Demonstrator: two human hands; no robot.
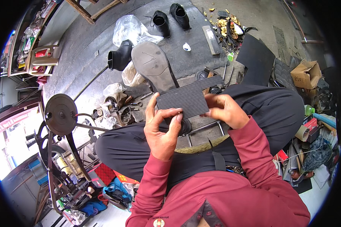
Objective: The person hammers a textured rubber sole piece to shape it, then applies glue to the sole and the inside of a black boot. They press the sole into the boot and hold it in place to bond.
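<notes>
A ridged black rubber sheet (185,99) lies tilted between my two hands, with a cut-in notch toward its right end. My left hand (162,130) grips its left part, thumb and index finger pinching the lower edge. My right hand (231,110) closes on the right edge, its thumb over the sheet and its fingertips slightly blurred. Just beyond the sheet, a dark shoe (152,66) stands sole up, its lower end hidden behind the rubber. Below the sheet, part of a metal frame (204,129) shows between my legs.
Black boots (119,56) and a clear plastic bag (134,30) lie ahead. A sharpening stone-like bar (211,39), scraps (229,30) and a flat black sheet (255,56) are ahead right. A hand-cranked machine with a round wheel (60,114) stands left; a cardboard box (306,74) sits right.
</notes>
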